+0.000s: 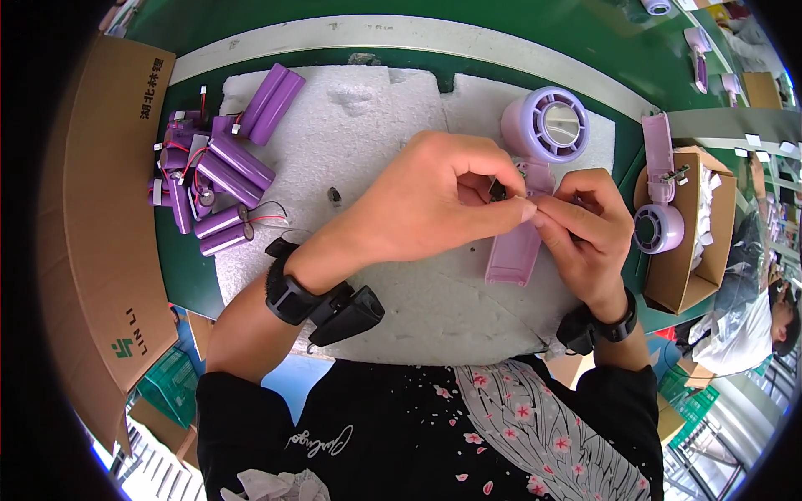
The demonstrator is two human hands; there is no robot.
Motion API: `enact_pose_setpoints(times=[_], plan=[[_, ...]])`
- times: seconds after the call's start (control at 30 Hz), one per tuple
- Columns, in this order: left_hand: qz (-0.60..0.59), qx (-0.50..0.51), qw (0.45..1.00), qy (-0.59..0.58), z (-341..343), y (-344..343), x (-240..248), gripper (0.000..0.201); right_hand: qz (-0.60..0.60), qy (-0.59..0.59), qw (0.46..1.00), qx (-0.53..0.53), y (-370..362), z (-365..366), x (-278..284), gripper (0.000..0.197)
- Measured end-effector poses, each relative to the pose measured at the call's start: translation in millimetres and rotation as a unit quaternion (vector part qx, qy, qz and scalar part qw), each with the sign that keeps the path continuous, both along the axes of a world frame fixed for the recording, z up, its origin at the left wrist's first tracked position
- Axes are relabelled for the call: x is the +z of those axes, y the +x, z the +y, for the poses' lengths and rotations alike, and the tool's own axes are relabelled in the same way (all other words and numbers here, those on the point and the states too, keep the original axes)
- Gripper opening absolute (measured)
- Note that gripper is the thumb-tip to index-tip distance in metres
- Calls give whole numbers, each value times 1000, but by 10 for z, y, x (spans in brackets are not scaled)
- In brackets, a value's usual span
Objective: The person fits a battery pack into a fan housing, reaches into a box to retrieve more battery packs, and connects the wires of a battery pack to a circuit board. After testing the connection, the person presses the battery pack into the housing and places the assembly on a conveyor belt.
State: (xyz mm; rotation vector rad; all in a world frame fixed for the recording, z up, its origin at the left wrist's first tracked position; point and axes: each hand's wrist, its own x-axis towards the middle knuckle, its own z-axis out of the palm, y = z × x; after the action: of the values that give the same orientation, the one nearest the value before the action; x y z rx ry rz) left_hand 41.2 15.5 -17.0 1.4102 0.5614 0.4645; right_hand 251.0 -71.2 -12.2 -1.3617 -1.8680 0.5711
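Your foam sheet (426,321) has bare room along its near edge. Toward its right edge, the purple fan (541,174) points its head (545,125) far, its long axis running toward you. Your left grip (434,196) and right grip (589,234) meet over it; I cannot tell whether they pinch anything.

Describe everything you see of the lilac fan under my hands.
The fan looks plastic: a round, slotted lilac head around a silvery disc; a pinkish handle, open like a trough. It lies on white foam, head away from you. Your left hand and right hand partly hide its middle; contact is unclear.
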Motion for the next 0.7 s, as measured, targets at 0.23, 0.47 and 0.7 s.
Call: enact_pose_setpoints(times=[0.23, 0.47, 0.7], plan=[[12, -52, 991, -125, 130, -44, 94, 25, -15, 8, 1000, 11, 11, -2, -10, 25], [11, -50, 993, -103, 152, -60, 51, 33, -20, 8, 1000, 15, -9, 10, 0, 26], [-6, -36, 995, -94, 145, -41, 65, 35, -33, 31, 999, 12, -18, 33, 1, 25]])
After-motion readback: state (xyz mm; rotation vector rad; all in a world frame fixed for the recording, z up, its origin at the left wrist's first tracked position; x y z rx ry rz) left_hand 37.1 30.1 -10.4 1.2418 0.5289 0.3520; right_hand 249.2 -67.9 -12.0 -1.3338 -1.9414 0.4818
